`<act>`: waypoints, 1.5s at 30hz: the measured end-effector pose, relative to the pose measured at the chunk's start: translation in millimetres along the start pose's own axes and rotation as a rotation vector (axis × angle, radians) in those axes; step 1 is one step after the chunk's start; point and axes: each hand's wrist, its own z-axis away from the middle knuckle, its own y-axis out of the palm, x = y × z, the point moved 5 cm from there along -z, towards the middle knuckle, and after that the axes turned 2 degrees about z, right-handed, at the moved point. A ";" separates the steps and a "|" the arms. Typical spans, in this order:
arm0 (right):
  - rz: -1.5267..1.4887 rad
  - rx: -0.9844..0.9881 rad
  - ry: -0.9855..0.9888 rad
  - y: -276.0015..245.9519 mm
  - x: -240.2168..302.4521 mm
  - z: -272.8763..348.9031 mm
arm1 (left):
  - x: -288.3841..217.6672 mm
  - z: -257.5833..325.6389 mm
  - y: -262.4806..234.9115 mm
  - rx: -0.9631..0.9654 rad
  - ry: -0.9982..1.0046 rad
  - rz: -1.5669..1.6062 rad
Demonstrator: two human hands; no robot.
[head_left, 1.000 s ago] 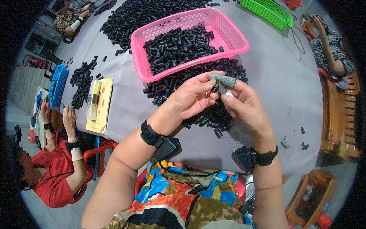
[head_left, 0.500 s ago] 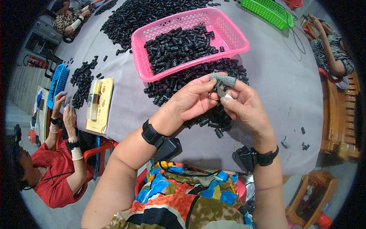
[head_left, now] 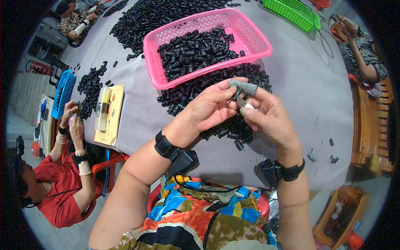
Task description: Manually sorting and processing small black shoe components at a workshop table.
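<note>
My left hand is closed near the table's middle, its thumb and fingertips pinching a small black plastic part that is mostly hidden. My right hand grips a small knife with a pointed metal blade and a whitish handle. The blade's tip lies against the left fingertips, close to the part. A grey fabric finger cover sits on my right index finger, which reaches over to the left thumb. Beneath and beyond both hands spreads a heap of black plastic parts.
A pink basket of black parts stands beyond my hands, with a larger pile behind it. To the left lie a yellow packet and a blue basket near a co-worker in red. A green basket is far right. Other people sit around.
My hands stay almost in place; the knife blade has shifted slightly at the left fingertips. The hands of the co-worker in red have moved a little.
</note>
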 end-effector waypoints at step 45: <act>-0.032 0.040 0.034 -4.1 -0.6 -1.0 | 3.4 -1.6 -6.9 0.088 0.012 -0.017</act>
